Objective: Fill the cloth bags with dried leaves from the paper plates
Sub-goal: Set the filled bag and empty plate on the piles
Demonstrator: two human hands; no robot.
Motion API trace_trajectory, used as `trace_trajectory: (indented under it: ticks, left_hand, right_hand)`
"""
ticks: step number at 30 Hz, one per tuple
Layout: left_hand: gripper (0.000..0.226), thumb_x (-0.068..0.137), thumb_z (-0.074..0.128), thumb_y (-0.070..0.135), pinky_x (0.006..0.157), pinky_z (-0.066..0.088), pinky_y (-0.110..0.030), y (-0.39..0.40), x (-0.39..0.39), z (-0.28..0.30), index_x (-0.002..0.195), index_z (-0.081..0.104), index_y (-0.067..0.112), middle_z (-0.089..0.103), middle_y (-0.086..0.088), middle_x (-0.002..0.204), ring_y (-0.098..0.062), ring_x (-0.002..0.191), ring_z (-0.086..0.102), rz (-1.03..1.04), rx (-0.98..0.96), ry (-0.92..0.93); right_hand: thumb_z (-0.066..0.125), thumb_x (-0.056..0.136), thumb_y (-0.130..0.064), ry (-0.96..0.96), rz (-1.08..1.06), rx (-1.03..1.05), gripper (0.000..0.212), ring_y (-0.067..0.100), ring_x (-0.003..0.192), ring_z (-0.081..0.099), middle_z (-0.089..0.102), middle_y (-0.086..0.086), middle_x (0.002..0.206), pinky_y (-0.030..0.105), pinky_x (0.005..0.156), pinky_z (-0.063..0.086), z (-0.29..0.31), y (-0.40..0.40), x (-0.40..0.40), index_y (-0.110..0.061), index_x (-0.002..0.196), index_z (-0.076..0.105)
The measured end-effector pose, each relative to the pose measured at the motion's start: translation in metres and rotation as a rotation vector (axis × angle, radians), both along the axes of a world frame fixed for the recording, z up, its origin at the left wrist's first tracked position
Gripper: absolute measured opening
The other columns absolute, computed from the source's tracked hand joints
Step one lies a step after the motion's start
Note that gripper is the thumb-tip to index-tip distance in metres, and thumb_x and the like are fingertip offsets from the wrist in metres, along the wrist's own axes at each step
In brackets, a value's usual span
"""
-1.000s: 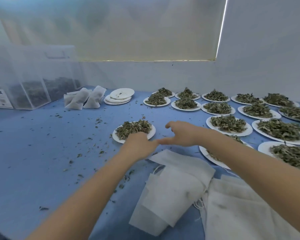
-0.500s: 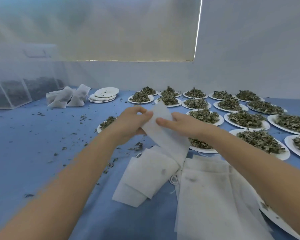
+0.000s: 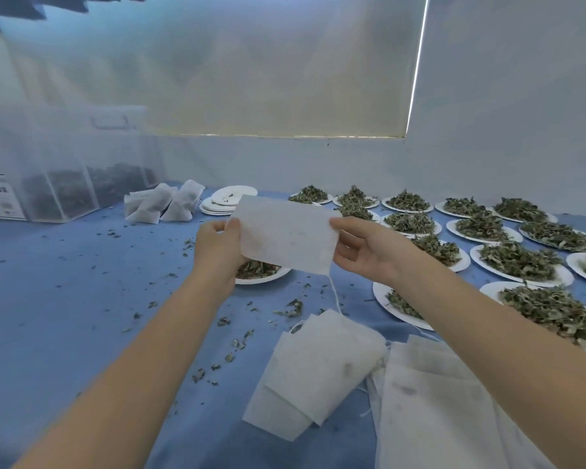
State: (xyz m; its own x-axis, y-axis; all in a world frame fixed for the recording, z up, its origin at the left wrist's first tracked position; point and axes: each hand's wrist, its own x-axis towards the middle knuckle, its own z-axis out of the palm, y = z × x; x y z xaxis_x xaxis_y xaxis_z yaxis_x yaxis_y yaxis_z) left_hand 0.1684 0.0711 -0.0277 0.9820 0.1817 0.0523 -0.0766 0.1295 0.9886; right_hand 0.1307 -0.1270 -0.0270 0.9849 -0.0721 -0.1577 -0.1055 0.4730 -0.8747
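At frame centre, the left hand (image 3: 217,247) and right hand (image 3: 366,248) pinch a flat white cloth bag (image 3: 286,238) (still empty); opening its mouth likely comes next.

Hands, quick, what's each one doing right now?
Left hand: pinching the left edge of the raised cloth bag.
Right hand: pinching the same bag's right edge.

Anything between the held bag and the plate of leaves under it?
Nothing visible. Left hand and right hand pinch the empty cloth bag by its ends, in the air above the nearest plate of leaves. Only its drawstring hangs down, beside the plate.
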Motion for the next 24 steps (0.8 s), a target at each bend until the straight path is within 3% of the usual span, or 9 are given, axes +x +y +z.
trace_trajectory:
  ticks: [3,5,7,11,15,17,20,22,24]
  left_hand:
    - [0.025,0.095,0.048,0.016,0.063,0.053,-0.027,0.01,0.002,-0.005,0.114,0.053,0.001,0.057,-0.012,0.115,-0.018,0.085,0.06,0.0,-0.001,0.035]
    - [0.02,0.091,0.053,0.015,0.075,0.055,-0.035,0.014,-0.001,-0.009,0.108,0.054,0.005,0.058,-0.011,0.113,-0.018,0.081,0.06,0.011,0.115,0.054]
    - [0.019,0.083,0.059,0.016,0.08,0.05,-0.039,0.015,-0.005,-0.008,0.101,0.051,0.013,0.057,-0.007,0.113,-0.02,0.087,0.055,0.107,0.38,-0.023]
    - [0.06,0.073,0.065,0.023,0.094,0.04,-0.048,0.006,-0.003,0.01,0.125,0.039,0.014,0.043,0.0,0.122,-0.026,0.116,0.041,0.211,0.695,-0.388]
    - [0.08,0.08,0.061,0.033,0.113,0.007,-0.045,-0.006,0.01,0.024,0.146,0.018,0.019,0.007,-0.001,0.155,-0.022,0.142,0.002,0.253,1.02,-0.452]
    - [0.067,0.083,0.057,0.032,0.114,0.007,-0.045,-0.011,0.017,0.027,0.143,0.027,0.027,0.021,0.006,0.152,-0.017,0.142,0.009,0.165,0.965,-0.513]
    - [0.042,0.086,0.052,0.033,0.096,0.036,-0.026,-0.019,0.023,0.032,0.127,0.047,0.036,0.051,0.021,0.117,0.004,0.117,0.043,-0.077,0.537,-0.442]
    - [0.034,0.092,0.048,0.033,0.071,0.035,-0.012,-0.024,0.03,0.031,0.126,0.046,0.035,0.049,0.023,0.099,0.012,0.093,0.047,-0.086,0.396,-0.4]
    - [0.025,0.096,0.042,0.03,0.062,0.036,-0.008,-0.026,0.04,0.029,0.121,0.046,0.029,0.048,0.021,0.093,0.013,0.082,0.047,-0.023,0.373,-0.422]
  right_hand:
    - [0.066,0.084,-0.002,-0.017,-0.107,0.099,0.004,0.018,0.071,0.068,0.07,0.011,0.085,0.032,0.061,0.058,0.011,0.017,0.011,-0.003,0.086,0.063]
    - [0.067,0.083,-0.002,-0.064,-0.181,0.114,0.014,0.017,0.071,0.066,0.069,0.01,0.088,0.03,0.065,0.057,0.02,0.027,0.018,-0.003,0.096,0.063]
    - [0.07,0.08,-0.001,-0.15,-0.227,-0.053,0.023,0.015,0.065,0.066,0.068,0.006,0.084,0.027,0.066,0.058,0.028,0.034,0.023,-0.009,0.1,0.061]
    - [0.073,0.078,-0.002,-0.301,-0.184,-0.422,0.039,0.021,0.078,0.069,0.069,0.009,0.091,0.031,0.072,0.059,0.034,0.05,0.027,-0.01,0.113,0.058]
    - [0.073,0.079,-0.011,-0.445,-0.216,-0.682,0.033,0.012,0.089,0.067,0.071,-0.008,0.08,0.027,0.08,0.052,0.036,0.058,0.036,-0.022,0.108,0.06]
    - [0.071,0.081,-0.014,-0.544,-0.25,-0.791,0.029,0.004,0.085,0.065,0.071,-0.012,0.077,0.017,0.077,0.047,0.037,0.06,0.042,-0.025,0.105,0.06]
    - [0.069,0.083,-0.013,-0.672,-0.278,-0.845,0.027,-0.002,0.078,0.064,0.07,-0.014,0.074,0.006,0.071,0.043,0.04,0.061,0.051,-0.025,0.105,0.06]
    - [0.068,0.084,-0.013,-0.721,-0.314,-0.844,0.027,-0.004,0.077,0.063,0.069,-0.015,0.074,0.003,0.07,0.042,0.044,0.061,0.055,-0.026,0.106,0.06]
    - [0.069,0.084,-0.019,-0.713,-0.337,-0.835,0.023,-0.008,0.075,0.061,0.069,-0.015,0.075,0.003,0.069,0.04,0.044,0.06,0.06,-0.027,0.104,0.061]
